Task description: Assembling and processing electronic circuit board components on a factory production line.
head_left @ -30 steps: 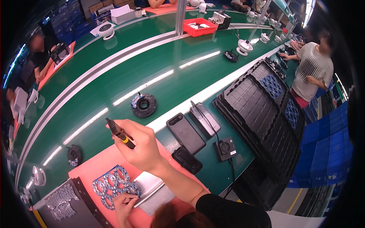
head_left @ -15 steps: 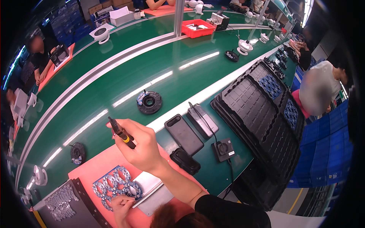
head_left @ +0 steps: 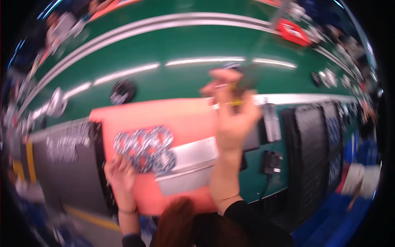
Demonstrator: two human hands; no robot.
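My right hand [head_left: 234, 111] is raised over the far edge of the pink mat [head_left: 185, 108], closed around a black-and-yellow hand tool [head_left: 236, 94]. Motion smears the tool, so its exact kind is unclear. A panel of joined ring-shaped circuit boards [head_left: 151, 150] lies on the mat. At its near left corner is my left hand [head_left: 120, 172], fingers apart and partly over the panel's edge. Right of the panel, a silver metal plate with a raised rail [head_left: 193, 153] reaches toward my right forearm.
A dark tray [head_left: 78, 177] bearing small boards stands at left. Black trays [head_left: 309, 144] are stacked at right, past a grey power bank [head_left: 271, 123] and a small black box [head_left: 272, 161]. Beyond the mat, a black round part [head_left: 123, 91] sits on the green belt [head_left: 185, 43].
The whole view has swung and turned, shifting the mat and belt. My right hand has moved toward the right with the tool. My left hand now sits nearer the panel's left corner.
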